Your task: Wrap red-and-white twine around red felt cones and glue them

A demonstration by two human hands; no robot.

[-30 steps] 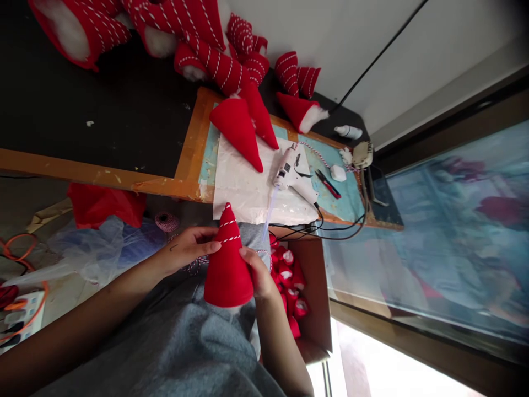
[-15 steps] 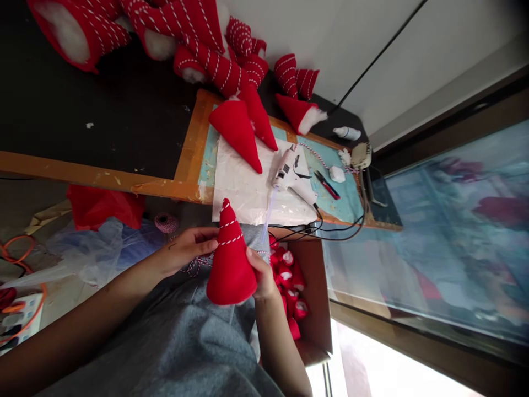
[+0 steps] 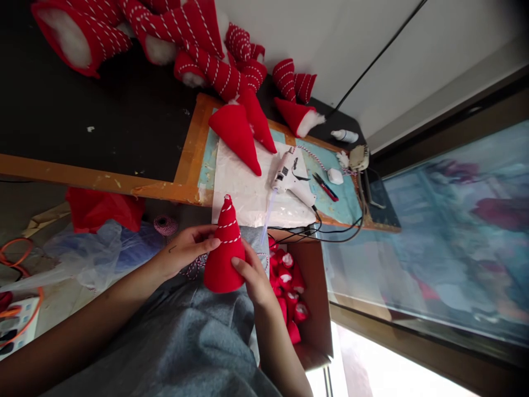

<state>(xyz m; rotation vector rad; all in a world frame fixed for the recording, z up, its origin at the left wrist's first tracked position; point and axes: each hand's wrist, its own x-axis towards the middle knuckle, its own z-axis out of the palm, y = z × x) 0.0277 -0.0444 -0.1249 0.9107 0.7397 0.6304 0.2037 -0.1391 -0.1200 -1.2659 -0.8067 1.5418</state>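
Observation:
A red felt cone (image 3: 224, 267) is held upright over my lap, its tip toward the table. Red-and-white twine (image 3: 230, 241) winds around its upper part. My left hand (image 3: 194, 246) pinches the cone's left side by the lowest visible turn of twine, with loose twine bunched below the hand. On the right side, my right hand (image 3: 253, 275) grips the lower body, thumb on the front. Beyond the cone, a white glue gun (image 3: 291, 181) lies on a white sheet (image 3: 235, 193), near two plain red cones (image 3: 237, 132).
Several twine-wrapped cones (image 3: 212, 66) are piled at the back of the table. Right of the glue gun lie red-handled snips (image 3: 326, 187) and a small white bottle (image 3: 345, 135). A cardboard box (image 3: 316, 275) of small red stuffed pieces stands below, with black cables above it. A twine spool (image 3: 165, 224) sits left.
The cone has turned and shifted slightly left in my hands. My right hand has moved left and further onto its front. My left hand has stayed nearly in place.

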